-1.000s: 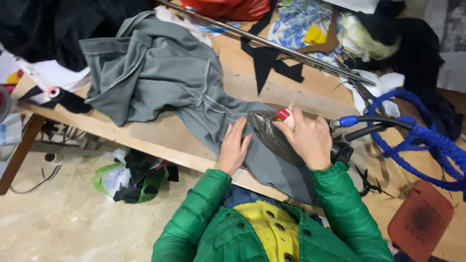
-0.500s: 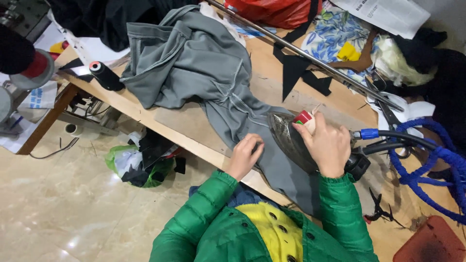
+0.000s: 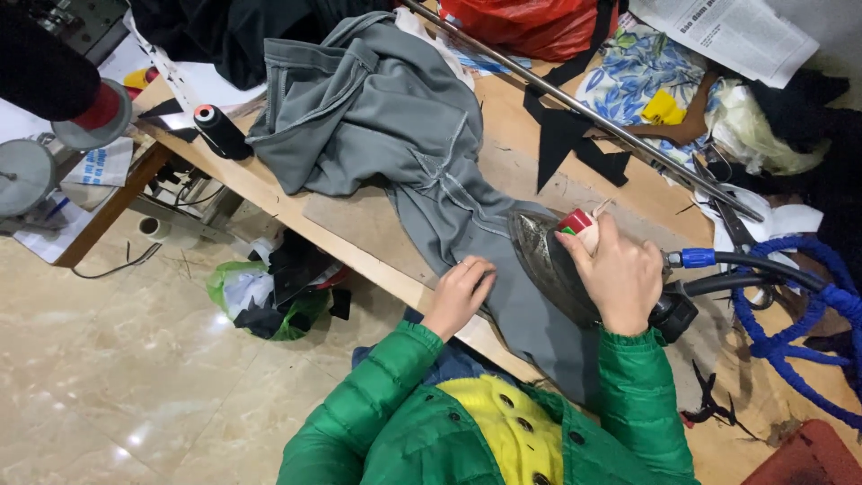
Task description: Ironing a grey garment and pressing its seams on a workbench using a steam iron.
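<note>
Left hand [image 3: 462, 292] now curls into a loose fist on the grey cloth [image 3: 404, 135], earlier flat and spread. View slides left: thread spool [image 3: 218, 130] and floor show more.

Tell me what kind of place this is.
Most likely a small tailoring or garment workshop: a steam iron pressing grey fabric on a wooden worktable, with a black thread cone and scissors nearby.

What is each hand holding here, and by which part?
The right hand grips the steam iron by its top handle. The left hand holds nothing; it presses flat on the grey garment beside the iron.
</note>
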